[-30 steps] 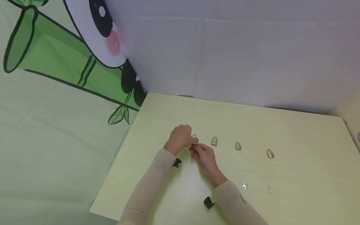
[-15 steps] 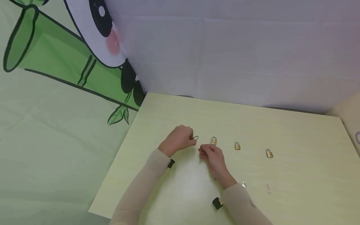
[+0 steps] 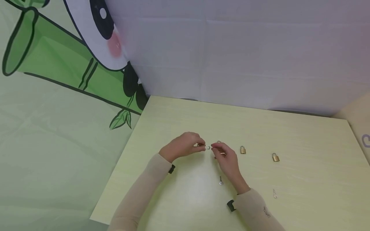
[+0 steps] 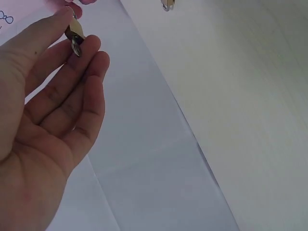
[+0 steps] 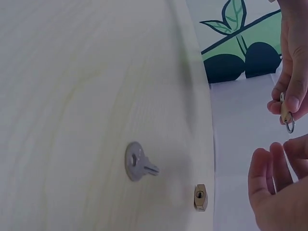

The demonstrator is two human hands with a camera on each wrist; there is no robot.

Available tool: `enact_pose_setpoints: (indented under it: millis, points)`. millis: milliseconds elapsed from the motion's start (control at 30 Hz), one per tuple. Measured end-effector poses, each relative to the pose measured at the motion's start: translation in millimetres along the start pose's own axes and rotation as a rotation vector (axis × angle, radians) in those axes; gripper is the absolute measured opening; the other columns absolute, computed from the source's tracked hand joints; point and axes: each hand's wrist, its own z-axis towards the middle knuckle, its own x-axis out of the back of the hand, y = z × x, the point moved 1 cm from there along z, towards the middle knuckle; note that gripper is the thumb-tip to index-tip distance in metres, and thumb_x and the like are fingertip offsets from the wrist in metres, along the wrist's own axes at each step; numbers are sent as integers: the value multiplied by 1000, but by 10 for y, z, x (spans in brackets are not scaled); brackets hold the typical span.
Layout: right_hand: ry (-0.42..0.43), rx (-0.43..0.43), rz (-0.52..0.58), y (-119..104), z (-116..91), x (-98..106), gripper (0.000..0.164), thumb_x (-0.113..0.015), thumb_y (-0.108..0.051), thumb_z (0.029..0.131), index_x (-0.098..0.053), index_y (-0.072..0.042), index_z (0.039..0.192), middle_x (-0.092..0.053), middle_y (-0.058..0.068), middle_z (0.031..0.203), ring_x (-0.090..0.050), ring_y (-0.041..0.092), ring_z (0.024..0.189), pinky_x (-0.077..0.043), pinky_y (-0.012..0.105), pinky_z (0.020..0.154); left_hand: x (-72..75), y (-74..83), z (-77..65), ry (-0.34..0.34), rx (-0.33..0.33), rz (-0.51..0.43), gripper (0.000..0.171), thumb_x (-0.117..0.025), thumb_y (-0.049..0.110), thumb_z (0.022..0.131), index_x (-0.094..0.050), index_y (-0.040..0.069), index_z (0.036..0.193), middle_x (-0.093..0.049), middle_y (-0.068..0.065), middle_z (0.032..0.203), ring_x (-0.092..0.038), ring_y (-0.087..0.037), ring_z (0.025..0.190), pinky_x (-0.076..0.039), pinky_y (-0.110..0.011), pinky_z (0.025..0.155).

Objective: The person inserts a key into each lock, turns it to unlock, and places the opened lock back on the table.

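Note:
In the head view my left hand [image 3: 185, 146] pinches a small brass padlock between thumb and fingers. Its metal loop points right, towards my other hand. From the right wrist, the padlock [image 5: 286, 114] shows its brass body with metal sticking out at both ends. The left wrist view has the padlock [image 4: 74, 32] between the thumb and fingertips, partly covered. Just right of the loop is my right hand [image 3: 227, 158], fingers loosely bent and apart, nothing visible in them. Behind it a second padlock [image 3: 218, 141] shows only its shackle top.
Two more brass padlocks, one nearer [image 3: 243, 149] and one farther right [image 3: 275, 157], stand on the pale table [image 3: 315, 179]. Below the right hand lies a key [image 3: 221, 181]; another small key [image 3: 274, 193] lies right of the sleeve. A white cloth [image 3: 245, 64] hangs behind the table.
My hands have separated from where they met, the right hand shifting rightwards. The left hand has turned the padlock, so its loop now points right. A key has come out from behind the right arm.

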Motion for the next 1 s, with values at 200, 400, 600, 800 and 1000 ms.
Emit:
enact_pose_setpoints:
  millis: [200, 400, 600, 800, 1000]
  points:
    - [-34, 150, -117, -72, -22, 31, 16, -62, -5, 98, -72, -10, 110, -69, 0, 106, -65, 23, 91, -52, 25, 71, 0, 10, -29, 0, -32, -21, 16, -69, 23, 96, -76, 11, 105, -70, 4, 97, -64, -13, 88, -48, -23, 79]
    - [-52, 173, -138, -58, -36, 24, 19, -61, -2, 98, -72, -12, 110, -70, -1, 104, -64, 17, 90, -52, 26, 71, -1, 20, -52, 6, -24, -47, 15, -70, 24, 96, -75, 12, 105, -69, 5, 99, -63, -14, 91, -48, -23, 82]
    - [-56, 178, -137, -432, -118, 18, 18, -58, 7, 96, -70, 2, 108, -70, 16, 102, -65, 32, 88, -51, 25, 70, -13, 16, -78, 28, -29, -50, 17, -71, 25, 95, -74, 12, 105, -69, 5, 100, -61, -10, 92, -48, -23, 83]
    - [-68, 150, -142, -479, -135, 8, 16, -57, 10, 95, -70, 4, 103, -69, 17, 98, -65, 33, 87, -50, 26, 72, -3, 21, -99, 78, -58, -45, 14, -72, 23, 94, -73, 12, 103, -68, 4, 99, -62, -11, 91, -48, -22, 82]
    - [-84, 40, -90, -179, -85, -48, 15, -57, 6, 96, -70, 2, 103, -70, 18, 96, -64, 40, 86, -50, 25, 68, 17, 18, -101, 112, -72, -41, 12, -74, 19, 92, -73, 11, 102, -68, 3, 98, -64, -17, 92, -49, -23, 82]
